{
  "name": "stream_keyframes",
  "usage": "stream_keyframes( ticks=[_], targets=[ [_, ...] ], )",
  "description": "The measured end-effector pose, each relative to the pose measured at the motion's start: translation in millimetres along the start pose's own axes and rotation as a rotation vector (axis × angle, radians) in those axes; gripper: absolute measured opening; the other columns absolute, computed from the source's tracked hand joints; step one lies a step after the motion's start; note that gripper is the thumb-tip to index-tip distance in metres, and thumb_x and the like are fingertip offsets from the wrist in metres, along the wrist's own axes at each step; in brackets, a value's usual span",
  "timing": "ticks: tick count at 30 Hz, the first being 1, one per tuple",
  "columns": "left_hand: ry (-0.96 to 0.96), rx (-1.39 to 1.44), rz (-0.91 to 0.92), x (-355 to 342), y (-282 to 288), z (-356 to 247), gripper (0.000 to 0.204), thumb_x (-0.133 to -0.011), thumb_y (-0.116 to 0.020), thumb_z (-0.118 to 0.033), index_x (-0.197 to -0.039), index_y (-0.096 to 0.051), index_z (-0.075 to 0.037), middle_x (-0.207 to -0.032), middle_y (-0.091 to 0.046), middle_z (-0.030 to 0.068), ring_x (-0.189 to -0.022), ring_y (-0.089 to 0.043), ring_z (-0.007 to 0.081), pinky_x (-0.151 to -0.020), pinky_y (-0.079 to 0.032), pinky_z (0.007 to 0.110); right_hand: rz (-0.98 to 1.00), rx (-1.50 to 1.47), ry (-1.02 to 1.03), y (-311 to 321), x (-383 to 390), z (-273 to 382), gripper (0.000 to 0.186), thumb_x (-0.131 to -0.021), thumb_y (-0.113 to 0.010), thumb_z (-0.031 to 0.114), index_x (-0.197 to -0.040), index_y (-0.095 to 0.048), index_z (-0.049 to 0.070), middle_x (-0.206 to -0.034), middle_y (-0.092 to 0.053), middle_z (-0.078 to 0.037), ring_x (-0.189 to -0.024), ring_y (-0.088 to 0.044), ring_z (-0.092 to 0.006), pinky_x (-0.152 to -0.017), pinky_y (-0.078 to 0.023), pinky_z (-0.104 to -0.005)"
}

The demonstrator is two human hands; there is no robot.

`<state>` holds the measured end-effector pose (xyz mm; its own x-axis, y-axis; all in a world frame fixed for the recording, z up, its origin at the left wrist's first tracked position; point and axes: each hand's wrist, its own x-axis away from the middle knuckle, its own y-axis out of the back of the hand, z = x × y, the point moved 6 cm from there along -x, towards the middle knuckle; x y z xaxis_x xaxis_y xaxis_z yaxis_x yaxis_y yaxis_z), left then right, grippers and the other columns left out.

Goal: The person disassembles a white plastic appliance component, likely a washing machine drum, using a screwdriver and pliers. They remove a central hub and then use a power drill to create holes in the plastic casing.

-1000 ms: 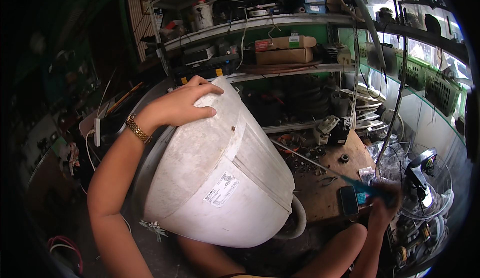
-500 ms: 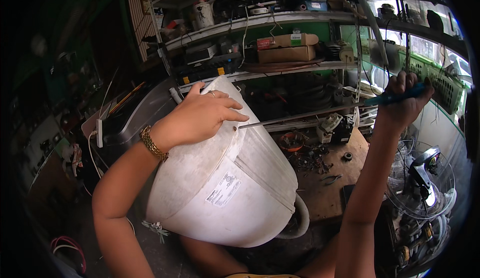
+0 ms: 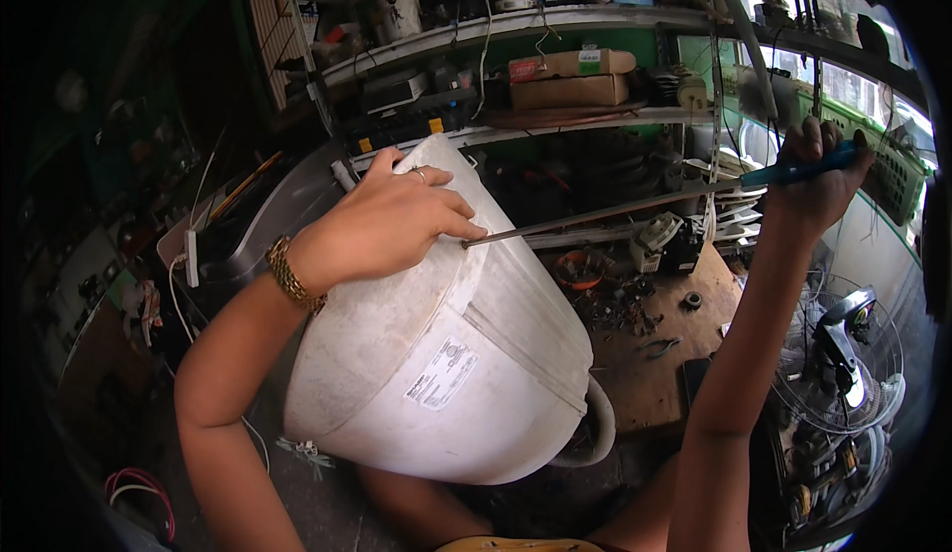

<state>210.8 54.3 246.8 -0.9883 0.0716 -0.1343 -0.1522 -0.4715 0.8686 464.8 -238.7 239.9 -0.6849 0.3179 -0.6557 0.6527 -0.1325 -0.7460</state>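
Note:
A large white plastic appliance housing (image 3: 397, 354), tapered, scuffed and bearing a paper label, leans in front of me. My left hand (image 3: 397, 220) lies on its upper part with fingers spread, a ring on one finger and a gold-coloured bracelet at the wrist. Out to the right, my right hand (image 3: 815, 180) is closed round the blue handle of a long screwdriver (image 3: 615, 202). The shaft slants down leftward past my left fingertips, and its tip meets a small rusty screw spot on the housing. A grey hose (image 3: 601, 423) curves from the housing's lower right.
Behind stand shelves (image 3: 555, 24) crowded with boxes and parts. On a wooden board (image 3: 645, 383) lie pliers (image 3: 659, 347), a small round part and scattered hardware near an orange bowl (image 3: 580, 269). A fan with a wire guard (image 3: 838, 354) stands at right.
The screwdriver's tip has shifted slightly left, from beside the screw spot onto it. My right hand has moved a little up and right. My left hand stays on the housing.

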Motion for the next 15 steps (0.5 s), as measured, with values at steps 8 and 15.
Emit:
stream_keyframes(
  ticks=[8,15],
  targets=[
    [0.37,0.766,-0.374,26,-2,59,0.061,-0.079,-0.059,-0.018,-0.139,-0.047,-0.012,-0.139,-0.046,0.0157,-0.133,-0.04,0.0269,-0.109,-0.033,0.037,0.09,0.307,0.091,-48,-2,22,0.032,-0.101,-0.042,0.026,-0.12,-0.051,0.003,-0.107,-0.055,-0.018,-0.08,-0.053,-0.0267,-0.07,-0.047,-0.0352],
    [0.249,1.0,-0.264,20,-4,46,0.067,-0.068,-0.048,-0.009,-0.135,-0.048,-0.003,-0.137,-0.047,0.0136,-0.132,-0.04,0.0239,-0.112,-0.026,0.034,0.207,0.171,0.268,-52,-9,34,0.03,-0.093,-0.045,0.009,-0.122,-0.046,-0.001,-0.1,-0.052,-0.015,-0.08,-0.049,-0.0221,-0.067,-0.045,-0.0314]
  ],
)
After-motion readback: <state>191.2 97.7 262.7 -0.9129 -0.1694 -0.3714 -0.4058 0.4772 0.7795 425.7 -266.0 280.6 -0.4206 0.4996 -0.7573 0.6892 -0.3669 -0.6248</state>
